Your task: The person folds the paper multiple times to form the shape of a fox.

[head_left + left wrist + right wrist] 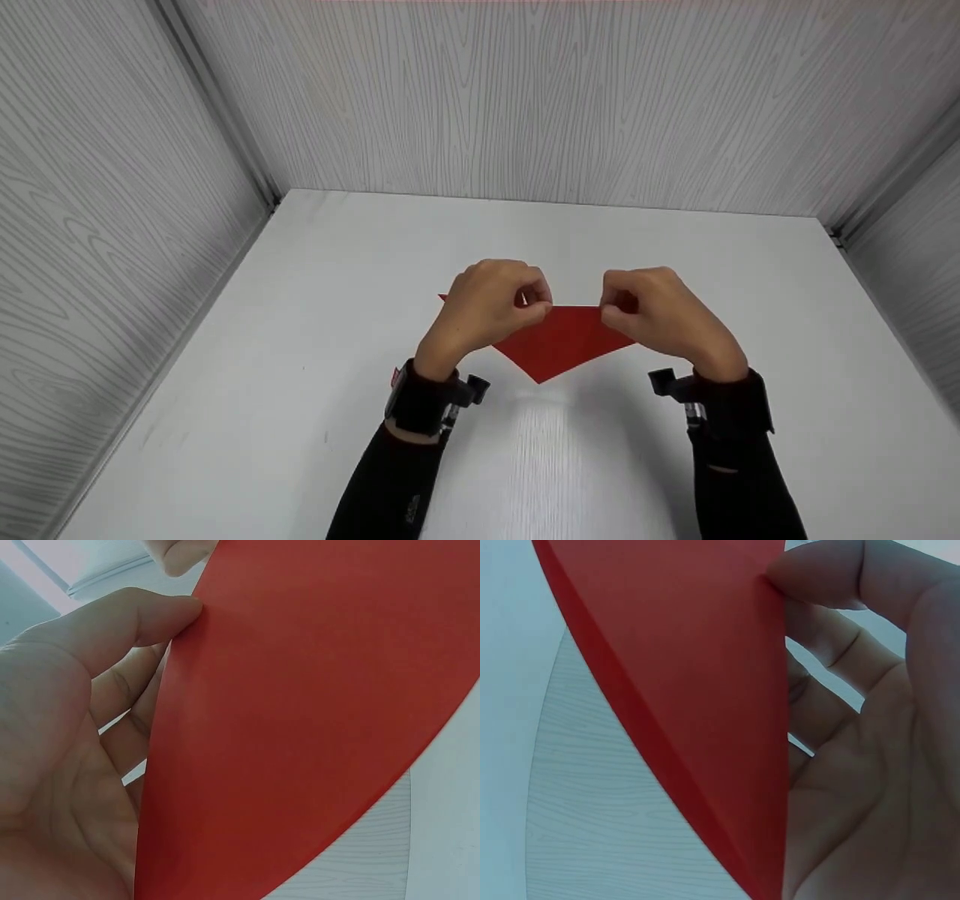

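Observation:
A red sheet of paper (pixel 566 341), triangular in outline with its point toward the person, is held up between both hands in the head view. My left hand (pixel 495 300) pinches its straight upper edge between thumb and curled fingers. Farther right along that same edge, my right hand (pixel 660 311) pinches it likewise. In the left wrist view the thumb presses the near face of the red paper (pixel 300 690), the other fingers partly hidden behind it. The right wrist view shows a narrow darker strip along the slanting edge of the red paper (pixel 697 690).
A white tabletop (pixel 337 262) lies beneath the hands. Grey wood-grain panels stand at the back (pixel 525 105), on the left (pixel 82 262) and at the right. A small red bit (pixel 395 375) shows beside the left wrist strap. Both wrists carry black camera straps.

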`<state>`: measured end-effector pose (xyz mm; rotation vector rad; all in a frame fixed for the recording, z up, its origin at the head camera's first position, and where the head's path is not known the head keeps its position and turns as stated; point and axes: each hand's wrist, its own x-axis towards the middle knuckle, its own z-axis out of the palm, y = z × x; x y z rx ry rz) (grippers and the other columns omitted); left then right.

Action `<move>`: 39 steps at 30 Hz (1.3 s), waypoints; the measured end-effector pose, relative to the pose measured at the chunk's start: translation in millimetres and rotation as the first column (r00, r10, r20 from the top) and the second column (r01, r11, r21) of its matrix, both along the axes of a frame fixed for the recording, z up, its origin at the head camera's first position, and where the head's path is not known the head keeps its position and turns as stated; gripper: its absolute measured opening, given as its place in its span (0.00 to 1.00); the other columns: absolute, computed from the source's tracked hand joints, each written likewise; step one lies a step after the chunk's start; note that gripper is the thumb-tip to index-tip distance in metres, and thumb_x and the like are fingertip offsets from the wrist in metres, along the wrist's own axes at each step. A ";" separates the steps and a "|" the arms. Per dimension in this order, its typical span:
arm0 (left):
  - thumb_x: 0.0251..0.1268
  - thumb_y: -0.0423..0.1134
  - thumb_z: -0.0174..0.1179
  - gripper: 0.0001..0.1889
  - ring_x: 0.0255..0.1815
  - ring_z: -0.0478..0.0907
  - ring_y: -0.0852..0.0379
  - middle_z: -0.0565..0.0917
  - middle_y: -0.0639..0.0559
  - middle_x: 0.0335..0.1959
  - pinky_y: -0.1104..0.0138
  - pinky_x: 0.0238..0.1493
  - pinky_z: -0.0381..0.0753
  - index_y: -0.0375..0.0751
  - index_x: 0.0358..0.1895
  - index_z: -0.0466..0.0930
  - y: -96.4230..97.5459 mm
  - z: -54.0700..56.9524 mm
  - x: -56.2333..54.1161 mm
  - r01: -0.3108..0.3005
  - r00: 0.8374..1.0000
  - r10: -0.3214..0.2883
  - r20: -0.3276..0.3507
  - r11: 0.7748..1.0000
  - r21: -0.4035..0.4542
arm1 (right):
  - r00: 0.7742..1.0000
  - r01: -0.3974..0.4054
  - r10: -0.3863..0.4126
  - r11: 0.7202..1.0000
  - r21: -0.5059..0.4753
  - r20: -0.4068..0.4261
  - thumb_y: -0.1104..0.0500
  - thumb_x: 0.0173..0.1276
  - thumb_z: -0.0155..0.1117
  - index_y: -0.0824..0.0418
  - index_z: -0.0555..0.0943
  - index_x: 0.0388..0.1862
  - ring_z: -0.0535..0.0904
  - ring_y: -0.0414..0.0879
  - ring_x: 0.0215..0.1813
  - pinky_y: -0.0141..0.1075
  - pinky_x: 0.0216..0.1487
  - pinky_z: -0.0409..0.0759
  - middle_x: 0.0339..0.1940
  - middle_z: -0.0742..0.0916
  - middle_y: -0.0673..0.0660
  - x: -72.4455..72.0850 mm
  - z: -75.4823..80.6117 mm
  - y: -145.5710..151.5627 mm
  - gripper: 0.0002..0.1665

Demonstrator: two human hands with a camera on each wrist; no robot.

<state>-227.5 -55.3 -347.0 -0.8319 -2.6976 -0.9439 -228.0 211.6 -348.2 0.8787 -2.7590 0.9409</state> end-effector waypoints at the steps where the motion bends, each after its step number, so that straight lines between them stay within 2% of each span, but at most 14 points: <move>1: 0.66 0.35 0.66 0.08 0.32 0.79 0.66 0.84 0.63 0.28 0.66 0.35 0.80 0.54 0.32 0.89 -0.7 0.1 -0.2 -0.003 1.000 0.003 -0.004 1.000 -0.002 | 1.000 0.006 -0.006 1.000 0.002 -0.004 0.72 0.62 0.58 0.50 0.81 0.26 0.75 0.43 0.25 0.35 0.29 0.75 0.20 0.81 0.44 -0.1 0.4 1.2 0.17; 13: 0.68 0.35 0.65 0.08 0.33 0.80 0.65 0.85 0.63 0.28 0.64 0.38 0.80 0.54 0.33 0.89 -6.6 2.5 -1.1 -0.026 0.999 0.026 0.022 1.000 -0.004 | 0.995 0.100 -0.100 0.995 0.019 0.005 0.72 0.63 0.58 0.49 0.82 0.26 0.74 0.44 0.26 0.35 0.30 0.73 0.20 0.81 0.46 0.6 3.7 24.8 0.18; 23: 0.68 0.36 0.66 0.08 0.33 0.80 0.66 0.85 0.63 0.28 0.64 0.38 0.80 0.54 0.32 0.89 -11.1 3.3 -1.8 -0.036 0.999 0.036 0.010 0.999 0.013 | 0.988 0.147 -0.149 0.988 0.047 0.044 0.70 0.65 0.59 0.49 0.82 0.29 0.77 0.45 0.29 0.35 0.33 0.75 0.23 0.84 0.46 2.7 7.6 42.6 0.16; 32: 0.68 0.35 0.67 0.08 0.32 0.80 0.64 0.85 0.61 0.28 0.64 0.37 0.80 0.53 0.32 0.89 -14.5 2.0 -3.0 -0.057 0.998 0.057 -0.016 0.998 -0.004 | 0.979 0.197 -0.199 0.979 0.056 0.047 0.69 0.67 0.60 0.50 0.82 0.30 0.76 0.44 0.29 0.34 0.32 0.73 0.24 0.84 0.50 4.6 8.6 60.6 0.13; 35: 0.67 0.35 0.67 0.08 0.32 0.80 0.64 0.85 0.62 0.28 0.64 0.37 0.80 0.54 0.31 0.89 -14.5 2.0 -3.3 -0.064 0.998 0.064 -0.015 0.998 -0.010 | 0.976 0.216 -0.216 0.976 0.009 0.009 0.68 0.70 0.59 0.52 0.84 0.33 0.77 0.43 0.30 0.32 0.34 0.74 0.26 0.85 0.49 4.0 8.4 61.6 0.12; 39: 0.68 0.36 0.66 0.08 0.32 0.80 0.65 0.85 0.62 0.29 0.64 0.36 0.80 0.54 0.32 0.90 -11.9 1.8 -3.4 -0.059 0.998 0.059 -0.006 0.998 -0.020 | 0.973 0.183 -0.195 0.978 -0.100 -0.127 0.67 0.75 0.63 0.54 0.87 0.37 0.81 0.39 0.35 0.28 0.39 0.78 0.32 0.88 0.46 0.8 7.1 49.0 0.10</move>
